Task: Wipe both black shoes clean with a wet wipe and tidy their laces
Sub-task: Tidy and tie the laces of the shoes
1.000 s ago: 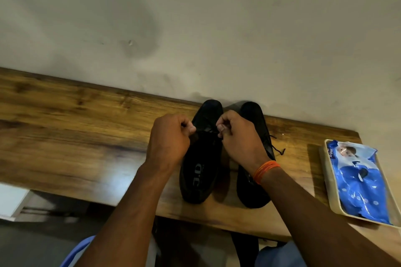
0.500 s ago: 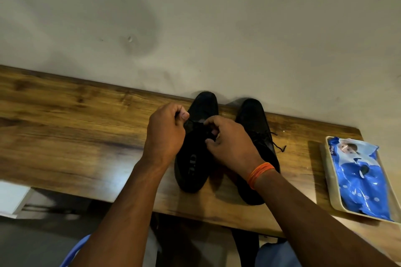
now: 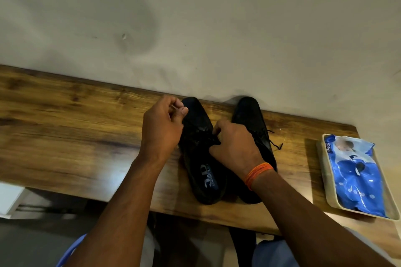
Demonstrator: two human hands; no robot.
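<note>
Two black shoes stand side by side on the wooden table [image 3: 65,136], toes toward the wall. The left shoe [image 3: 200,158] shows a blue insole label. My left hand [image 3: 161,130] is raised over its left side, thumb and fingers pinching a lace end. My right hand [image 3: 235,147] lies over the gap between the shoes, its fingers curled on the left shoe's lace at the eyelets. The right shoe [image 3: 249,115] is partly hidden by that hand; its loose lace [image 3: 275,143] trails to the right.
A blue wet-wipe pack [image 3: 353,175] lies in a cream tray [image 3: 323,171] at the table's right end. The wall runs directly behind the shoes. A white object [image 3: 8,199] sits below the table's left front edge.
My left hand has lifted up and to the left, drawing the lace end with it. My right hand has settled lower onto the left shoe's lacing. The view has shifted slightly.
</note>
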